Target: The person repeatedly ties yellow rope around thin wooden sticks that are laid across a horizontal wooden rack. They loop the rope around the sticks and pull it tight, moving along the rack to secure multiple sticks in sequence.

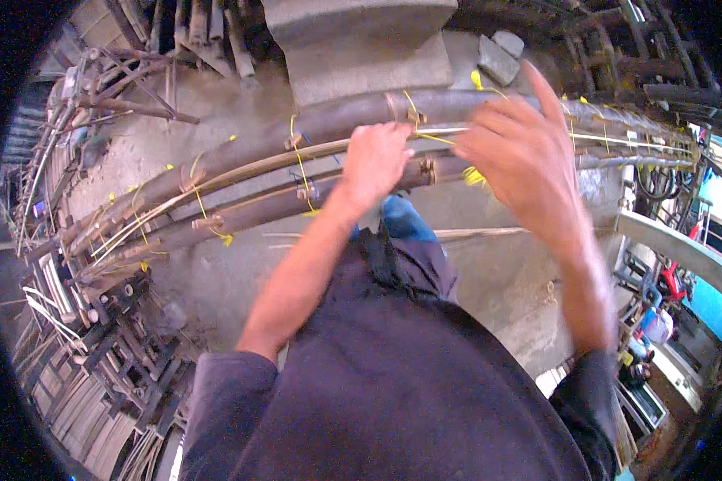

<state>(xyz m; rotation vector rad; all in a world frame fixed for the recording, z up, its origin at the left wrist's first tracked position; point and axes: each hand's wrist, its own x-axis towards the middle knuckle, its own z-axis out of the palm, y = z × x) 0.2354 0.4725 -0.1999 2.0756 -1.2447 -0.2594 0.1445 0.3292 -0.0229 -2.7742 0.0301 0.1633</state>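
While the left hand [375, 160] closes over thin cane strips [241, 172] on the bound bamboo poles [241, 152] spanning the scene's middle, the right hand [515, 156] hovers just right, fingers spread, apparently blurred and holding nothing.

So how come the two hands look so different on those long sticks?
The left hand is curled shut, gripping the bundle of dark bamboo poles, while the right hand is spread open with fingers stretched out. The left hand presses down on the poles; the right hand looks lifted above them and blurry, so I cannot tell if it touches. Both are bare and sit near the yellow ties.
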